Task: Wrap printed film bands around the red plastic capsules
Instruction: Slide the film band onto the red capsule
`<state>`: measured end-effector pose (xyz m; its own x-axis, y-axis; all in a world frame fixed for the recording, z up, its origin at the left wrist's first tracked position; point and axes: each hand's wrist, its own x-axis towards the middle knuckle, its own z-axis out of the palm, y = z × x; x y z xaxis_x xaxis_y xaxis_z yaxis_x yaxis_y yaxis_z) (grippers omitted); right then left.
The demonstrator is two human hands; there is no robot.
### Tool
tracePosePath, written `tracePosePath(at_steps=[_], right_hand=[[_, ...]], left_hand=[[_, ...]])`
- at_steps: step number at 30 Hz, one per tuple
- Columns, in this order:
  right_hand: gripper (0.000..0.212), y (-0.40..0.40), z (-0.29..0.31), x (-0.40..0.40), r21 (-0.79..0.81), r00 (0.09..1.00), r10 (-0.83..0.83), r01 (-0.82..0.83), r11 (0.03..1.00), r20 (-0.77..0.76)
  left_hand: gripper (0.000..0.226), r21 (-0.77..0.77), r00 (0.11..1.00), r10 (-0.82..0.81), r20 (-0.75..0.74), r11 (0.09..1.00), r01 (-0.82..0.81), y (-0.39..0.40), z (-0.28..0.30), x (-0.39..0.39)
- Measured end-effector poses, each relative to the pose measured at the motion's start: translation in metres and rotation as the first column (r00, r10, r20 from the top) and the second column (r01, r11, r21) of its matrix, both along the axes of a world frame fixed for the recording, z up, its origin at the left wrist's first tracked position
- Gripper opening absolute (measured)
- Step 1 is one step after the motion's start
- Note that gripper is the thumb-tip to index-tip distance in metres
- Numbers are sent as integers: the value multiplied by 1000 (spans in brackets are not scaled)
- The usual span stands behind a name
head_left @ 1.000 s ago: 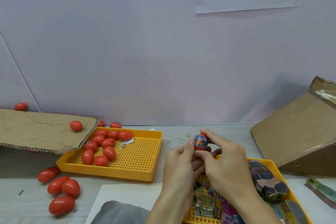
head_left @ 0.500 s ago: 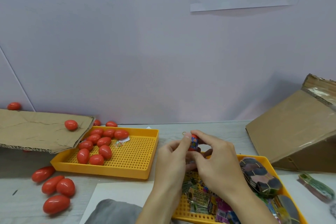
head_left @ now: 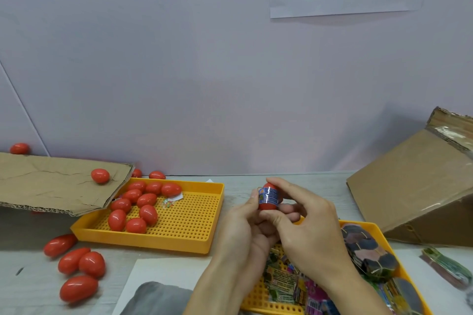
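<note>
From the head view, both hands meet above the grey table (head_left: 230,181), just right of the yellow perforated tray (head_left: 184,217) that serves here as the landmark. The left hand (head_left: 240,227) and the right hand (head_left: 307,222) together grasp one red capsule (head_left: 268,198), pinched between curled fingers and thumbs. The capsule stands roughly upright, its long axis near vertical, rounded tip pointing up and slightly away. A blue printed film band (head_left: 268,195) sits around its middle, with red showing above and below. Inside the tray, at its left end, lies a cluster of bare capsules (head_left: 138,207), their long axes pointing various ways. Left of the tray, more loose capsules (head_left: 76,263) lie on the table below a cardboard sheet (head_left: 51,184) that overlaps the tray's left corner. Right of it, under the wrists, a second yellow tray (head_left: 363,225) holds printed film pieces (head_left: 289,281).
</note>
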<state>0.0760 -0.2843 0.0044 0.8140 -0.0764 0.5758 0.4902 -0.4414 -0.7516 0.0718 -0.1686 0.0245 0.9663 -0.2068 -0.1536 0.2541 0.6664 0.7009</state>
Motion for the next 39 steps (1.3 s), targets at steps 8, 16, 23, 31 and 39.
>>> tracePosePath(at_steps=[8, 16, 23, 31, 39], right_hand=[[43, 5, 7, -4, -1, 995, 33, -33, 999, 93], [39, -4, 2, 2, -12, 999, 48, -48, 999, -21], [39, 1, 0, 1, 17, 997, 23, -22, 1000, -67], [22, 9, -1, 0, -220, 973, -228, 217, 951, -26], [22, -33, 14, -6, 594, 782, 72, 405, 695, -619]], left_hand=[[42, -154, 995, -93, -42, 984, 86, 3, -1, 1], [29, -32, 999, 24, -48, 999, -25, 1, -5, 7], [35, 81, 974, 224, 37, 971, -226, 1, -9, 11], [32, 336, 958, 233, 168, 900, -278, -6, -12, 11], [26, 495, 964, 224, 143, 827, -266, -4, -16, 17]])
